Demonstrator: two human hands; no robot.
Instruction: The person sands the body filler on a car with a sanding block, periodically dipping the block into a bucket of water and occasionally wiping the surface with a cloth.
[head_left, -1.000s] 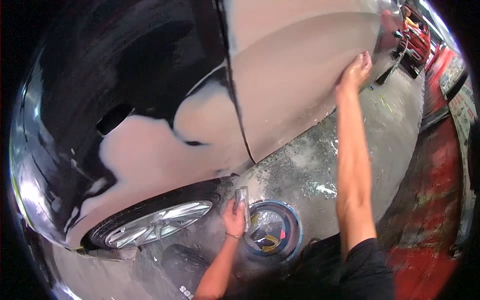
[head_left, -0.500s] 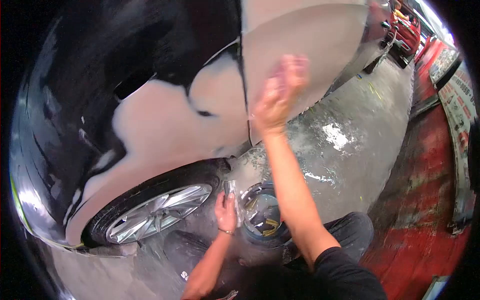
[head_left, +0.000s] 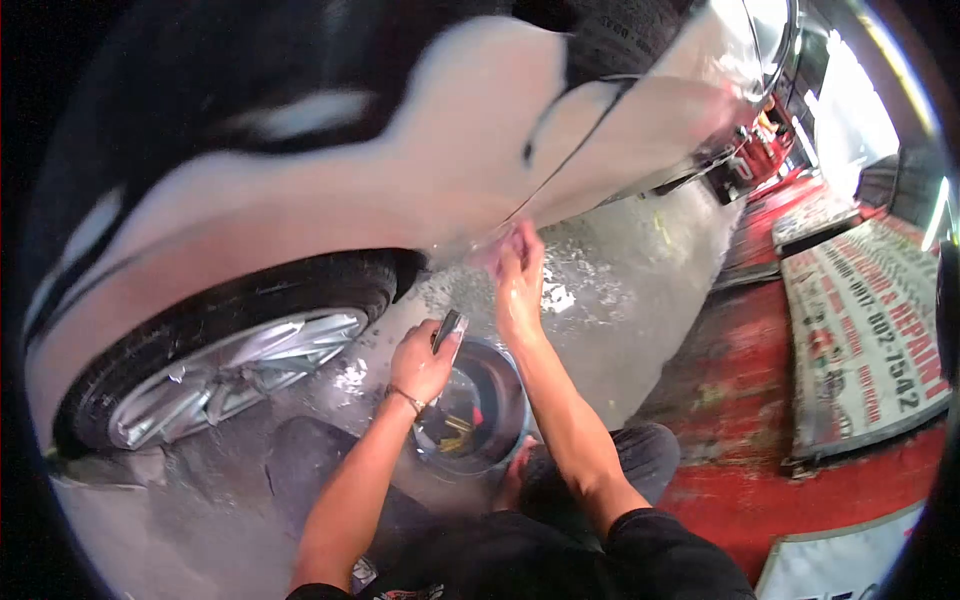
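Observation:
My right hand [head_left: 521, 285] has its fingers curled round a soft pink cloth [head_left: 507, 246], held at the lower edge of the car body [head_left: 400, 195]. That body is black with broad, wet, pale-beige patches; the cloth is partly hidden by my fingers. Lower and to the left, my left hand [head_left: 420, 362] grips a small dark-grey sanding block [head_left: 450, 328], tilted upward, above the left rim of a round bucket [head_left: 522, 410]. Water and several small yellowish pieces [head_left: 456, 432] show in the bucket, along with something red.
A tyre with a silver wheel [head_left: 245, 372] stands on the left, under the fender. Wet grey concrete floor [head_left: 640, 290] lies ahead. On the right are a red painted floor [head_left: 690, 430] and printed sign boards [head_left: 870, 330]. My bent knees flank the bucket.
My right hand has come down from the upper panel to its lower edge with the pink cloth. My left hand has risen a little with the block. The view has swung to the right.

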